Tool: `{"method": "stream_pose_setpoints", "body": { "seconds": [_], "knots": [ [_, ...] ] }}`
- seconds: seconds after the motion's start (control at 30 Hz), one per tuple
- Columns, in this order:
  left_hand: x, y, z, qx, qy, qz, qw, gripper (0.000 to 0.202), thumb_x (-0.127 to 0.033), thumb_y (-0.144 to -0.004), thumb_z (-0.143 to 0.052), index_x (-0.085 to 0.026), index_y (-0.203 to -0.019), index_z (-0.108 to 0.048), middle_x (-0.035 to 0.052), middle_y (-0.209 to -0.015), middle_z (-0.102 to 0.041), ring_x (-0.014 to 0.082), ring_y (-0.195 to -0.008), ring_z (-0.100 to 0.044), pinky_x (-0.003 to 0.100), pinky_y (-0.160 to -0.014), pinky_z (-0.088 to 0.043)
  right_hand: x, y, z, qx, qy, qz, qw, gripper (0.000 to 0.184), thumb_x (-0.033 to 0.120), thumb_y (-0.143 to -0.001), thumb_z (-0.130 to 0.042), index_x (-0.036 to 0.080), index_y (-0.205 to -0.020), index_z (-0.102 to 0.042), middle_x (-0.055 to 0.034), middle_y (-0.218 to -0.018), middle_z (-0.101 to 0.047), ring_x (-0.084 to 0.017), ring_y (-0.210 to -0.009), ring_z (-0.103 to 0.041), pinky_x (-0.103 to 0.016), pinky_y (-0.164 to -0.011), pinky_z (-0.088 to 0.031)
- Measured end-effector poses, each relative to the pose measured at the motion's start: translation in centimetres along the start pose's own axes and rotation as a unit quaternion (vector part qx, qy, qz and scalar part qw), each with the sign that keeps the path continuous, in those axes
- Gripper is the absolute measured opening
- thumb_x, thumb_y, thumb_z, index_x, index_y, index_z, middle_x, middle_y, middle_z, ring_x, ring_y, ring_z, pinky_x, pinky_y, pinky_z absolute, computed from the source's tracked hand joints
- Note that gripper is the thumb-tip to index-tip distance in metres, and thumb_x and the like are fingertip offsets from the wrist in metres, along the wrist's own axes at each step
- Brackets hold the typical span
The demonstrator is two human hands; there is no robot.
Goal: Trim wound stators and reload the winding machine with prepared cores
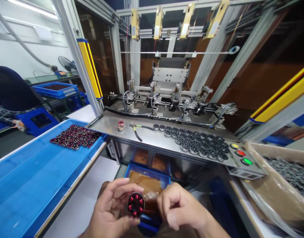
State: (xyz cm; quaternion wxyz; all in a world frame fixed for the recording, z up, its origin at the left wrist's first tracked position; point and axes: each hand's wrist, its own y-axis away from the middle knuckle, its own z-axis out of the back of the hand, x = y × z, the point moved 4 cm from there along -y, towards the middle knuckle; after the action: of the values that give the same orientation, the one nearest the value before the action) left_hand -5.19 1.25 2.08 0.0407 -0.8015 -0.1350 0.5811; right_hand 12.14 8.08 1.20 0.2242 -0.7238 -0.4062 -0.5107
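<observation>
Between the thumb and fingers of my left hand is a wound motor stator, a dark ring with red wire coils, its round face turned toward me. My right hand is just right of it, apart from the stator, with fingers curled and pinched together; what they hold, if anything, cannot be made out. Beyond my hands, a small stack of wound stators stands on the metal bench. Cutting pliers with dark and yellow-green handles lie beside it, near many unwound black stator cores.
A blue tray on the left holds a pile of wound stators. Behind the bench stands a winding machine. Buttons and a lined carton of dark parts are at right. A person sits far left.
</observation>
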Motion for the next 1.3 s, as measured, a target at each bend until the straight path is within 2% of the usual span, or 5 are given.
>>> {"method": "stream_pose_setpoints", "body": {
  "seconds": [0.2, 0.43, 0.6, 0.87, 1.3],
  "knots": [
    [-0.3, -0.6, 0.3, 0.027, -0.068, -0.083, 0.994, 0.059, -0.016, -0.07, -0.082, -0.038, -0.12, -0.06, 0.0007, -0.102, -0.076, 0.0189, -0.091, -0.072, 0.025, -0.08, -0.059, -4.7, -0.8, -2.1, -0.046, -0.085, -0.037, 0.995, 0.05, 0.043, -0.044, -0.092, 0.015, -0.075, -0.066, 0.0005, -0.063, -0.067, -0.008, -0.053, -0.058, -0.02, -0.055, -0.042],
    [0.2, -1.2, 0.6, 0.056, -0.102, -0.116, 0.986, 0.066, -0.007, -0.07, -0.08, -0.033, -0.126, -0.056, 0.0017, -0.105, -0.075, 0.0172, -0.096, -0.071, 0.022, -0.085, -0.057, -6.6, -1.6, -4.4, -0.107, -0.106, -0.026, 0.988, 0.042, 0.043, -0.048, -0.09, 0.014, -0.055, -0.059, 0.0079, -0.047, -0.049, 0.0, -0.04, -0.034, -0.016, -0.042, -0.025],
    [0.4, -1.2, 1.3, 0.051, -0.083, -0.057, 0.994, 0.066, -0.004, -0.073, -0.077, -0.037, -0.126, -0.054, -0.0005, -0.114, -0.076, 0.0155, -0.106, -0.069, 0.02, -0.091, -0.054, -6.2, -0.5, -2.9, -0.042, -0.048, -0.018, 0.998, 0.03, 0.036, -0.055, -0.088, 0.013, -0.058, -0.068, 0.0041, -0.047, -0.054, -0.003, -0.041, -0.043, -0.016, -0.045, -0.034],
    [0.9, -0.1, -0.3, 0.098, 0.001, 0.036, 0.995, 0.046, -0.025, -0.085, -0.069, -0.034, -0.128, -0.057, 0.0064, -0.126, -0.069, 0.0197, -0.115, -0.065, 0.024, -0.095, -0.05, -0.1, -0.4, -1.8, -0.143, 0.032, -0.038, 0.988, 0.046, 0.056, -0.069, -0.076, 0.013, -0.066, -0.059, 0.0007, -0.049, -0.059, -0.006, -0.039, -0.05, -0.017, -0.043, -0.038],
    [1.8, -0.8, -0.7, 0.051, 0.104, 0.05, 0.992, 0.06, -0.018, -0.069, -0.084, -0.036, -0.12, -0.058, 0.0025, -0.103, -0.074, 0.014, -0.086, -0.069, 0.02, -0.073, -0.053, -3.1, 1.0, -1.6, -0.115, 0.12, -0.05, 0.985, 0.052, 0.064, -0.066, -0.071, 0.017, -0.054, -0.052, 0.0048, -0.049, -0.045, -0.005, -0.045, -0.036, -0.021, -0.046, -0.025]
  ]
}}
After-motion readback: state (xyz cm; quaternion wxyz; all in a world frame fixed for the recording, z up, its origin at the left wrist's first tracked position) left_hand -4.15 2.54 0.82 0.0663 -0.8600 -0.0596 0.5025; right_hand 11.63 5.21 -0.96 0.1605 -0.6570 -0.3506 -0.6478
